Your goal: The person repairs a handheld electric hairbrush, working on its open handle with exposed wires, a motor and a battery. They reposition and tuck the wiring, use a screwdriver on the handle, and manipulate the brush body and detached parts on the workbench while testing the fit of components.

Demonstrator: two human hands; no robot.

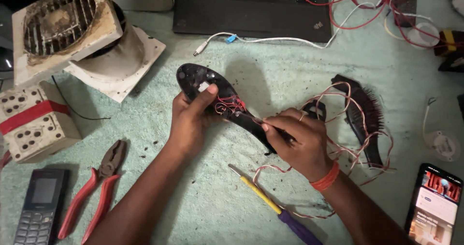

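Being gripped above the tabletop (232, 75): black oval casing (203, 83) is being clasped by the left hand (189, 121), thumb on top | its handle end is being pinched shut by the right hand (297, 141) | red wires (229, 104) are lying exposed between | screwdriver (278, 208) and pliers (96, 192) are lying nearby.

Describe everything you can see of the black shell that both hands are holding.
The shell is a glossy black, spoon-shaped piece, plastic by its look: a rounded oval head narrowing to a long handle. It lies open side up, tilted, head toward the upper left, above the green cloth. Thin red wires sit inside its middle, and a small white part shows in the head. The left hand grips the head, thumb on top; the right hand pinches the handle.
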